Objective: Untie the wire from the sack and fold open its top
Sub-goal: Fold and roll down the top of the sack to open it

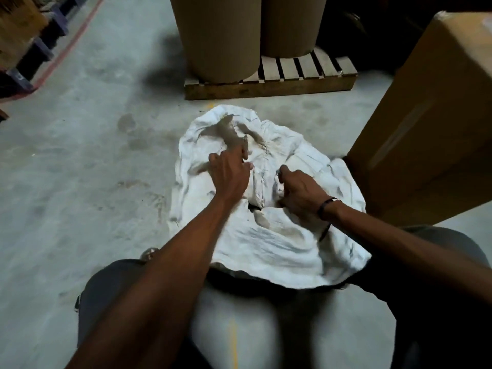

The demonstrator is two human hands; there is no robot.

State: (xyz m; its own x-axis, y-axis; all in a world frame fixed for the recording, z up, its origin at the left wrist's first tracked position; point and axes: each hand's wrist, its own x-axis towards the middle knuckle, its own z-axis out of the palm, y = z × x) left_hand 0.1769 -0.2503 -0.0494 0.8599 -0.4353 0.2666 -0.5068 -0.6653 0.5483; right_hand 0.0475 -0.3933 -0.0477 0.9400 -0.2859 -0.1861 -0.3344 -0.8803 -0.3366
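A white woven sack (279,243) stands on the concrete floor between my knees, its top bunched into a gathered neck in the middle. My left hand (230,174) reaches over the sack's top, its fingers curled into the bunched cloth at the neck. To the right of the neck, my right hand (300,191), a dark band on its wrist, pinches a fold of the sack. A short dark bit (245,138) sticks up just beyond my left fingers; I cannot tell whether it is the wire. Motion blur softens both hands.
A wooden pallet (269,86) with two tall brown cardboard drums (221,35) stands just behind the sack. A large cardboard box (431,123) is close on the right. Dark racking (24,57) and a red floor line run along the far left.
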